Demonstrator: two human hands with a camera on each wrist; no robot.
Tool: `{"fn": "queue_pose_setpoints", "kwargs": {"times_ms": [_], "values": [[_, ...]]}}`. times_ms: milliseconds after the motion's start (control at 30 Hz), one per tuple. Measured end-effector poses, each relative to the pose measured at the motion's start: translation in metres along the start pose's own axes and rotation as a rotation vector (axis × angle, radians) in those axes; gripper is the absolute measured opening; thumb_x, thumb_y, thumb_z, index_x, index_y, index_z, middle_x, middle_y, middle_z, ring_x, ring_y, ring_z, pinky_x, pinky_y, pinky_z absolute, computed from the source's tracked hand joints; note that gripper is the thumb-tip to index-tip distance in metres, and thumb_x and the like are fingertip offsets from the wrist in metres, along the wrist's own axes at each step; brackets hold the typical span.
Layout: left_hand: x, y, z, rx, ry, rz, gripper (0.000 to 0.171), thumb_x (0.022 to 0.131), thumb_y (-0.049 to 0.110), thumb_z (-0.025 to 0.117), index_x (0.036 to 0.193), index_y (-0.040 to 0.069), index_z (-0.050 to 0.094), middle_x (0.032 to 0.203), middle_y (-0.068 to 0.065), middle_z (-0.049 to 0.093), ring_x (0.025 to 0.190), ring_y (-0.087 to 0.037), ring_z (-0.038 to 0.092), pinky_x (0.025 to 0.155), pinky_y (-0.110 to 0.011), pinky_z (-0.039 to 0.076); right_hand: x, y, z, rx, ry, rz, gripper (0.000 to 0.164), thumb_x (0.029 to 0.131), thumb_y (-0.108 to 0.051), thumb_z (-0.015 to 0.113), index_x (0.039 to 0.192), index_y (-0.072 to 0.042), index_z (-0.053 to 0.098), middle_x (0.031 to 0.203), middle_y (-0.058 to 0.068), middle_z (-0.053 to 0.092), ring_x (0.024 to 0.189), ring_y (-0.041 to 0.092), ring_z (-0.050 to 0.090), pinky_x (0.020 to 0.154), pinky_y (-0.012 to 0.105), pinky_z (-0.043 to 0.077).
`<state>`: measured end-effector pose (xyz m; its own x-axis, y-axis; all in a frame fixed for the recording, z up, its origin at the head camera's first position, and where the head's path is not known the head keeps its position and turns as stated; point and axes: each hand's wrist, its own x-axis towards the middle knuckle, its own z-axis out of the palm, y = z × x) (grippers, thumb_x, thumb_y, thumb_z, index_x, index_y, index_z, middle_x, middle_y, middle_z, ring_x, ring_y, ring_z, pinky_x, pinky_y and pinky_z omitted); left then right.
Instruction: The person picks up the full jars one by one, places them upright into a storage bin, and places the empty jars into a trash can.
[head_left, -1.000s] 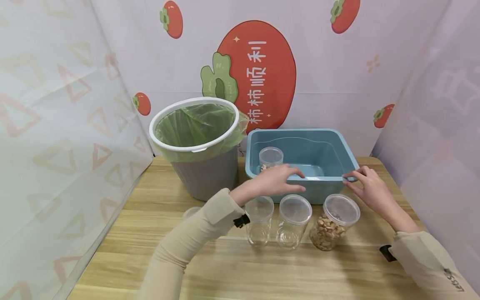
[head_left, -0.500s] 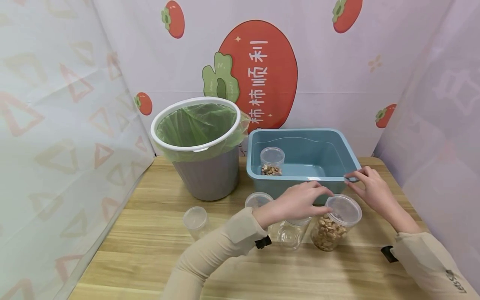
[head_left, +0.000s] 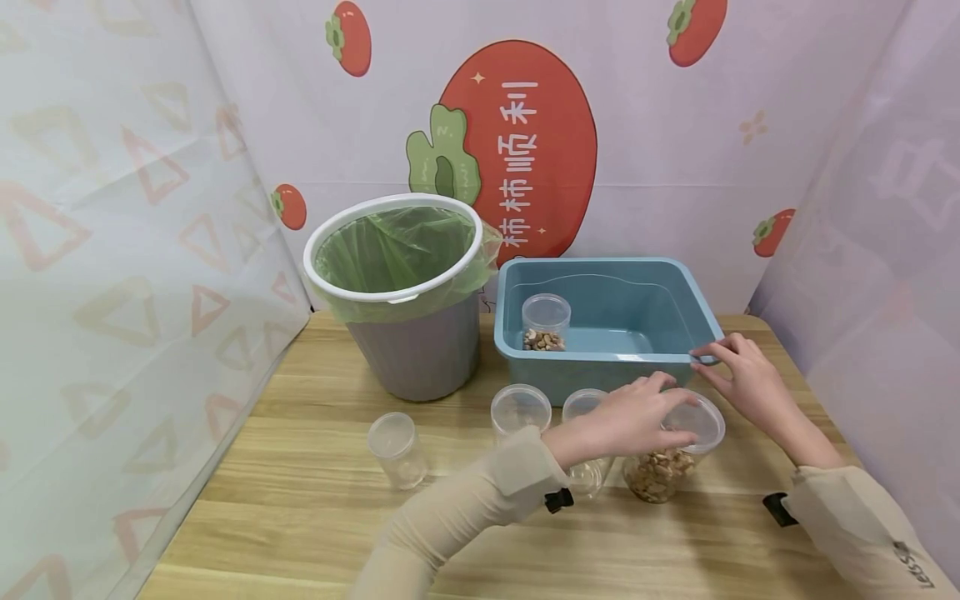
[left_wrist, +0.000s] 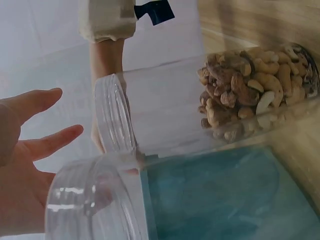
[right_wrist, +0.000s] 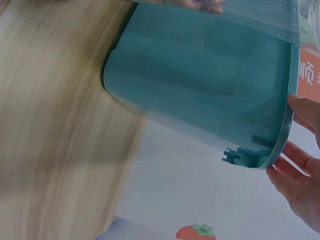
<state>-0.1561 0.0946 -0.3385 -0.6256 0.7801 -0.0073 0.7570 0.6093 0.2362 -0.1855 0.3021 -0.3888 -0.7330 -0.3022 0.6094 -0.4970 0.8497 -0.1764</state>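
Observation:
My left hand (head_left: 624,422) is over the lid of a clear jar of nuts (head_left: 660,477), thumb and fingers spread apart. In the left wrist view the fingers stand apart from that jar's lid (left_wrist: 114,114), and cashews (left_wrist: 270,85) show among darker nuts inside. With thumb and fingers my right hand (head_left: 752,390) pinches the front right corner of a blue plastic basin (head_left: 558,382). The right wrist view shows the thumb and fingers on both sides of the basin's rim (right_wrist: 287,120). Inside the basin, at the left, stands another jar with some nuts (head_left: 545,321).
Two empty clear jars, a left one (head_left: 521,408) and one partly behind my left hand (head_left: 585,403), stand before the basin. A smaller lidded jar (head_left: 397,450) is farther left on the wooden table (head_left: 300,508). A grey bin (head_left: 420,350) with a green bag stands behind.
My left hand has moved right and a little toward me, from the basin's front rim to the nut jar's lid. My right hand keeps its hold on the basin's corner.

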Motion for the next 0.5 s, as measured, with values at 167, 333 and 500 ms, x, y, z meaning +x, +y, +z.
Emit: {"fn": "queue_pose_setpoints", "kwargs": {"times_ms": [167,333,500], "values": [[0.009,0.003,0.005,-0.007,-0.04,-0.017,0.049,0.084,0.054,0.045,0.13,0.036,0.039,0.139,0.003,0.03,0.122,-0.009,0.035,0.091,-0.024,0.038,0.0,0.0,0.0,0.008,-0.008,0.007,0.026,0.063,0.004,0.073,0.085,-0.005,0.064,0.079,0.013,0.046,0.066,0.023,0.042,0.052,0.033,0.032],[0.016,0.003,0.011,0.023,-0.071,-0.028,0.051,0.084,0.055,0.046,0.131,0.038,0.037,0.137,0.004,0.031,0.12,-0.008,0.036,0.089,-0.023,0.039,0.0,0.001,0.0,0.011,-0.006,0.01,0.025,0.064,0.003,0.073,0.086,-0.005,0.064,0.079,0.013,0.046,0.067,0.025,0.043,0.052,0.034,0.033],[0.019,0.004,0.016,0.029,-0.08,-0.022,0.054,0.081,0.055,0.05,0.13,0.038,0.038,0.134,0.003,0.034,0.113,-0.006,0.041,0.08,-0.02,0.041,0.0,0.0,0.0,0.014,-0.01,0.02,0.025,0.063,0.004,0.073,0.086,-0.004,0.064,0.08,0.013,0.047,0.068,0.025,0.043,0.054,0.035,0.034]]}}
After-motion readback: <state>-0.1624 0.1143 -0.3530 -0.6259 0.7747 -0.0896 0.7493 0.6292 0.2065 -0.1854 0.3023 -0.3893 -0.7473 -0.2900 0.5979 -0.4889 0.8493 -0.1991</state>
